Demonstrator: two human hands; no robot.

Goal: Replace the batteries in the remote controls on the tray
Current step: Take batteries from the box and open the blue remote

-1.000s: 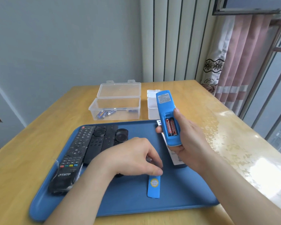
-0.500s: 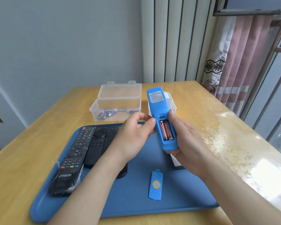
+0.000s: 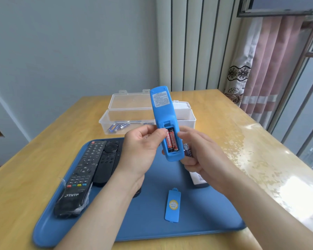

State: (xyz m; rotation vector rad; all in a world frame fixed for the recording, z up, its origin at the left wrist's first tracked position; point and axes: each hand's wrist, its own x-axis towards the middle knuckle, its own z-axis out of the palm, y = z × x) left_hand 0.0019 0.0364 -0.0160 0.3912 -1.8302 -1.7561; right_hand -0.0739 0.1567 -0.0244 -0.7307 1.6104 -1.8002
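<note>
Clasping the blue remote (image 3: 161, 114) at its edges, left hand (image 3: 143, 147) and right hand (image 3: 202, 159) hang above open tray (image 3: 148, 224).

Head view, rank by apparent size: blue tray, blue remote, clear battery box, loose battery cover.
1. blue tray, largest.
2-3. clear battery box and blue remote look alike. The remote is held nearer the camera, so they are not ranked.
4. battery cover, smallest.

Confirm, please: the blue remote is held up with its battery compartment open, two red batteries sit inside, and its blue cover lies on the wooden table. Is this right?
No. In the head view the blue cover lies on the blue tray, not on the wooden table. The rest is right: the blue remote is held up, compartment open, two red batteries inside.
</note>
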